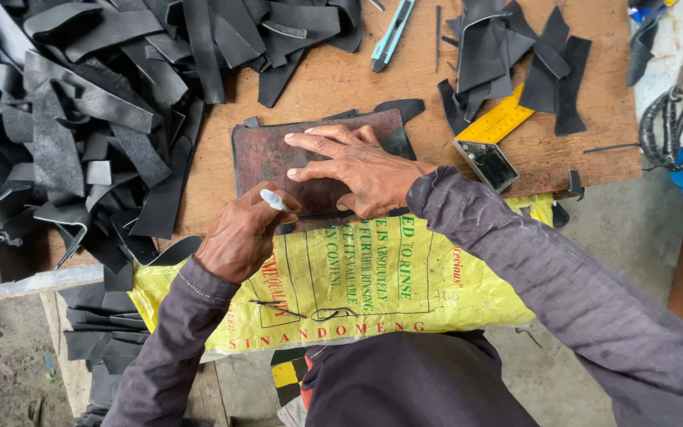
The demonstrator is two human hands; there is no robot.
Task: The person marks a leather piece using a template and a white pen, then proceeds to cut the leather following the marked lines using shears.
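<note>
A dark reddish-brown flat template (pixel 266 154) lies on the wooden table (pixel 357 83), on top of a black rubber piece whose edges show around it. My right hand (pixel 353 168) presses flat on the template with its fingers spread. My left hand (pixel 239 237) is at the template's near edge, closed around a small silver-white marker (pixel 275 199) whose tip points toward the template.
A big heap of black rubber strips (pixel 81 111) covers the table's left. A teal utility knife (pixel 393 32), more black offcuts (pixel 507 55), a yellow square ruler (pixel 496 122) and scissors (pixel 669 126) lie at the right. A yellow printed sack (pixel 341 277) drapes over my lap.
</note>
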